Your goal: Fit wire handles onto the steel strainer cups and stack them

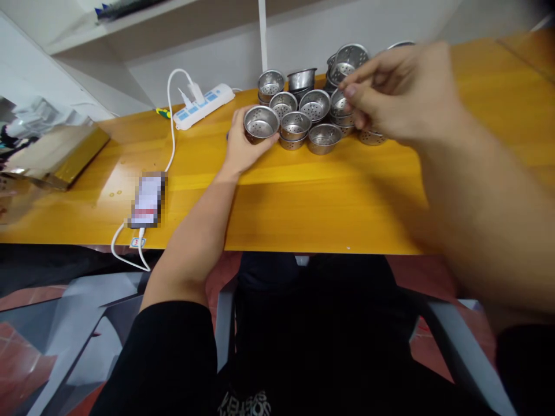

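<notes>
My left hand (243, 141) is wrapped around a small round metal strainer cup (261, 122) with holes in its bottom, at the left front of a cluster of similar cups. Its mouth faces up. My right hand (390, 92), blurred, hangs over the right side of the cluster with thumb and fingers pinched together; what they hold, if anything, I cannot make out. Between the hands stand more perforated cups, some stacked, including a front cup (324, 138) and a stacked cup (295, 125). My right hand hides part of the cups behind it.
A white power strip (204, 107) with a plugged-in cable lies at the back left. A phone (147, 199) with a white cable rests near the front edge of the yellow wooden table (295, 208). At far left is a cardboard box (65, 153). A shelf overhangs the back.
</notes>
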